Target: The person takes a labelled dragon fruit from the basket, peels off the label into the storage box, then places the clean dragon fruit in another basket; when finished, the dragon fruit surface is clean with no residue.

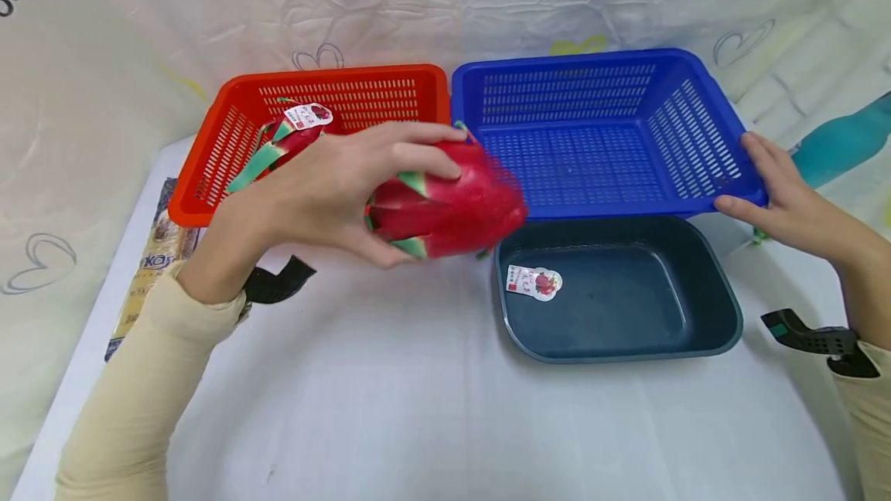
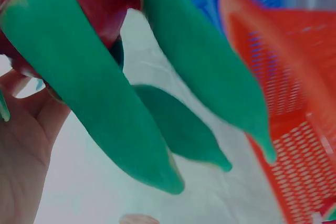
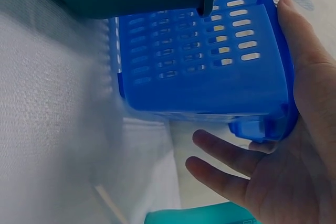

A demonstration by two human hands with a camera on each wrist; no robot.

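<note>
- The left hand (image 1: 327,180) has its fingers clamped round a red dragon fruit (image 1: 455,203) with green leaves, held above the desk (image 1: 418,400) in front of where the two baskets meet.
- The right hand (image 1: 786,203) grips the near right corner of the blue basket (image 1: 571,165); thumb along the rim, two fingers stretched out clear and apart below it.
- The red basket (image 1: 334,76) stands just beside the blue one, with another dragon fruit (image 1: 301,142) inside wearing a white label (image 1: 309,116).
- In front of the blue basket sits a dark tub (image 1: 626,300), a fruit sticker (image 1: 534,282) lying toward its left end. I can't tell if tub and basket touch.
- A yellow packet (image 1: 153,269) lies left of the red basket; something teal (image 1: 842,138) shows beyond the right hand.
</note>
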